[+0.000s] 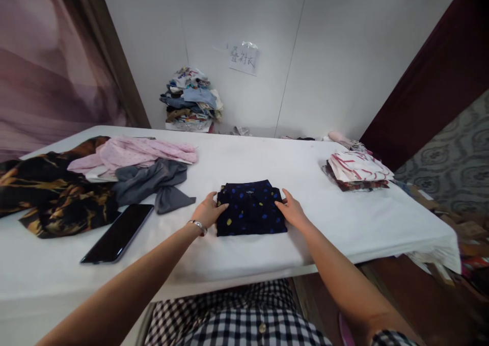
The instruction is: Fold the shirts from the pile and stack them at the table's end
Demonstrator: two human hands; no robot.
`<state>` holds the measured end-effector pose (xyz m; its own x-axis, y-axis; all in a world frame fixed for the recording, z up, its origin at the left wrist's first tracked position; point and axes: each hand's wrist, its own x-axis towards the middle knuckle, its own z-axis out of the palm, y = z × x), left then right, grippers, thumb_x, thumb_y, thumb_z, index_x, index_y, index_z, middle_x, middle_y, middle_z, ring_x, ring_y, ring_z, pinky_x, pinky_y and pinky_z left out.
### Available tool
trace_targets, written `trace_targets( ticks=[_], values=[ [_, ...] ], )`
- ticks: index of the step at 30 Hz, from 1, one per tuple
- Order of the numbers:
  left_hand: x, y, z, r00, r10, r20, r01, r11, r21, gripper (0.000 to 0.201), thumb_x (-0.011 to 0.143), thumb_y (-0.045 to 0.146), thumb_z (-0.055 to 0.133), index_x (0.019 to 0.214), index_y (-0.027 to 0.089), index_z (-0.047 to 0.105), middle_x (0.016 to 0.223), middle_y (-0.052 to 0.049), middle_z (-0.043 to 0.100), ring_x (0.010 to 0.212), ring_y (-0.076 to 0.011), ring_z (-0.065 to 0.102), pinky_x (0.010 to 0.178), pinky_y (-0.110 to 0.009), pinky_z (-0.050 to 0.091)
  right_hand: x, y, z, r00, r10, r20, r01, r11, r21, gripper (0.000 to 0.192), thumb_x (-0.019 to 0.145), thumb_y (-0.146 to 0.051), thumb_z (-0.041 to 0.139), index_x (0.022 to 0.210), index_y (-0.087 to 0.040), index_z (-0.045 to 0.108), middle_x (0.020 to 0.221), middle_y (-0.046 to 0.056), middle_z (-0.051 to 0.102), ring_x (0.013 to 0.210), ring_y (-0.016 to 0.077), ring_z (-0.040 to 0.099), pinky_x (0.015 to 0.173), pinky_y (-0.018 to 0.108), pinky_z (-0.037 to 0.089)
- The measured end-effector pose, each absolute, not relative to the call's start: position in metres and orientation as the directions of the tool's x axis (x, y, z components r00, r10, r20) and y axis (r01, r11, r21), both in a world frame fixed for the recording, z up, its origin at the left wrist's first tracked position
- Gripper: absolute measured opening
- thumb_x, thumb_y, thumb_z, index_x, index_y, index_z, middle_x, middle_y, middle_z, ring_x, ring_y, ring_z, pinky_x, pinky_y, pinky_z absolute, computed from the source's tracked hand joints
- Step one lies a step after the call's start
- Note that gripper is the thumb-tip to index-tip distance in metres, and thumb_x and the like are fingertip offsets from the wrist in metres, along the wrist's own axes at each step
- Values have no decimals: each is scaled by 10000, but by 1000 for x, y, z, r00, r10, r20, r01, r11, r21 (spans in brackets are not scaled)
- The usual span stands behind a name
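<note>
A dark navy shirt with blue and yellow spots lies folded into a flat rectangle on the white-covered table, its collar side away from me. At its left edge is my left hand, a silver bracelet on the wrist; the thumb rests on the cloth and the fingers curl at the side. My right hand pinches the right edge likewise, thumb on top. The fingertips beneath the cloth are partly hidden.
To the left lie a pink garment, a grey one, a black-and-gold one and a black phone. Folded clothes are stacked at the right. Behind the table rises a clothes pile beside a wall with a paper sign.
</note>
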<state>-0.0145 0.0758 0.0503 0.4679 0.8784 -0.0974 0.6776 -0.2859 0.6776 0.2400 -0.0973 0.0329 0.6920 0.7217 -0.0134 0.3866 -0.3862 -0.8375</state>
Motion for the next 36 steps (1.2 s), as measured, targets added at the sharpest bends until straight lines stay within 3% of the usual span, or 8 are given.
trace_targets(
  ticks=[3,11,18,22,26,30,33,36],
  values=[
    [-18,75,54,461,882,-95,713,-305,631,775,773,575,563,1385,133,387,975,-104,703,925,-276,667,734,-329,482,239,-102,36,708,706,-30,340,-377,-862,730,693,-392,728,1370,-241,501,784,23,663,821,228,636,872,367,444],
    [-2,81,49,467,847,-254,575,-72,815,558,672,461,705,1123,161,568,938,-100,737,885,-277,700,749,-359,550,215,-88,39,642,766,-10,242,-215,-946,768,596,-203,761,1324,-284,526,1272,35,613,1204,263,538,1079,418,358],
    [16,77,48,502,692,-520,254,456,853,313,688,389,682,973,296,594,839,-5,757,850,-258,719,765,-408,597,226,-67,52,628,771,-105,-84,-67,-994,787,615,-188,714,1357,-293,474,1068,24,641,893,210,647,790,348,533],
    [25,64,52,502,695,-515,122,532,838,147,708,358,648,851,347,619,768,43,746,857,-243,719,765,-405,598,244,-73,63,689,709,-153,-128,-89,-988,785,655,-273,745,1382,-280,449,956,10,632,847,183,633,792,331,510],
    [26,48,55,479,710,-516,27,575,817,358,630,205,722,969,272,630,828,-1,755,832,-266,723,707,-393,596,244,-111,58,715,628,-306,-285,-138,-949,823,723,-412,718,1439,-240,349,1091,71,631,951,194,622,807,339,495],
    [24,37,63,474,713,-516,-36,601,798,420,674,101,666,1075,219,632,857,-37,752,808,-251,724,646,-334,592,213,-161,51,806,542,-238,-303,33,-952,757,655,-457,779,1314,-246,470,1195,98,607,1041,218,602,744,315,510],
    [27,33,72,501,685,-529,-64,639,767,398,702,112,631,1080,239,652,898,-38,754,852,-257,720,611,-322,589,178,-179,45,615,704,-354,-518,22,-855,562,648,-551,764,1049,-189,607,982,97,682,878,242,664,656,351,527],
    [34,30,79,494,668,-556,-63,665,744,324,670,162,651,980,247,690,915,-42,756,900,-272,712,561,-304,575,156,-163,33,308,852,-424,-700,-99,-707,587,586,-657,749,897,-166,664,924,101,708,876,268,682,665,384,539]
  ],
)
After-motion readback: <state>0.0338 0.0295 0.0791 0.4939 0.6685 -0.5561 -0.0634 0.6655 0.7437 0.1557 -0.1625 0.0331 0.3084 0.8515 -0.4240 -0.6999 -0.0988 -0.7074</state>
